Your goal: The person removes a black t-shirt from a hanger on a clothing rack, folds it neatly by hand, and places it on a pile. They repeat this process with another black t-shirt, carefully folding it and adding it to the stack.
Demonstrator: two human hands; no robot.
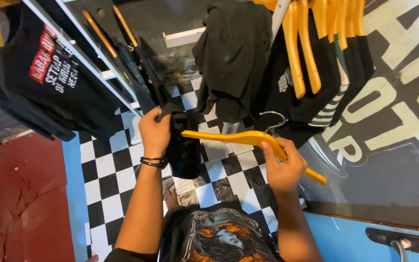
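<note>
The left hand [154, 132] grips a black shirt [183, 145]. The right hand [282, 162] grips a yellow hanger [229, 138] whose end touches the shirt.

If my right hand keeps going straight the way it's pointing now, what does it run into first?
Probably the black garment that the left hand holds: the right hand aims the yellow hanger left, its tip already at the cloth. Depth is unclear.

Illumination: moderate indoor light, fairly even, warm in tone.
Shadows: soft; the black garments on the far rail [233, 53] lost nearly all fold detail.
Glare: mild sheen on the yellow hanger [248, 139] and on the checkered floor [107, 170].
Sharpness: centre reasonably crisp; the left hand [154, 132] showed slight softness.
Distortion: wide-angle stretching bent lines toward the frame edges.
</note>
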